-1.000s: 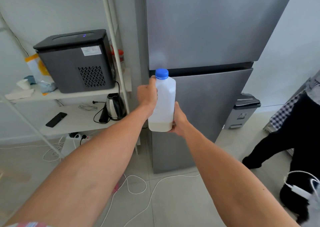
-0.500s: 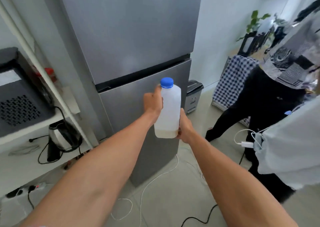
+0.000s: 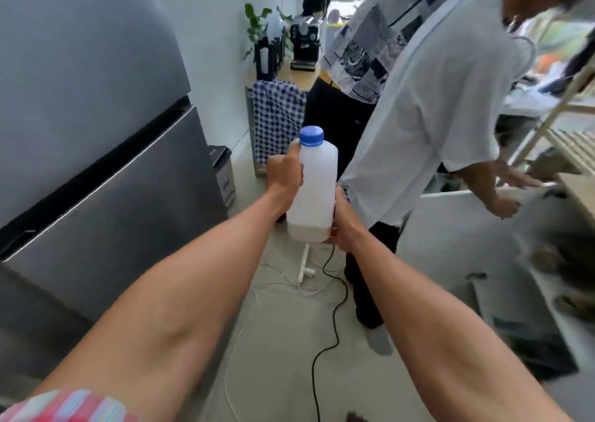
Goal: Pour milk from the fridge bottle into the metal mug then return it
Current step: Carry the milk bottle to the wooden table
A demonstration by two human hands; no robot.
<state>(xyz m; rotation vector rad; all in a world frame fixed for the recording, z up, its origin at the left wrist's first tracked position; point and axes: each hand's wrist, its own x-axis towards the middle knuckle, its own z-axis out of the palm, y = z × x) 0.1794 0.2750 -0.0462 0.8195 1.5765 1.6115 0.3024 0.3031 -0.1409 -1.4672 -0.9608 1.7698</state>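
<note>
Arms are reaching out ahead of me, both hands gripping the bottle [image 3: 311, 193]. I'm cupping its base with my right hand [image 3: 344, 225] and wrapping my left hand [image 3: 285, 173] round the upper side, thumb by the blue cap [image 3: 311, 136]. I'm holding it upright in mid-air beside the fridge [image 3: 96, 132]. It's looking nearly empty, so I'm judging it light, thin-walled and squashy; gripping gently is suiting it. Beyond, someone is bending over a table [image 3: 457, 193].
</note>
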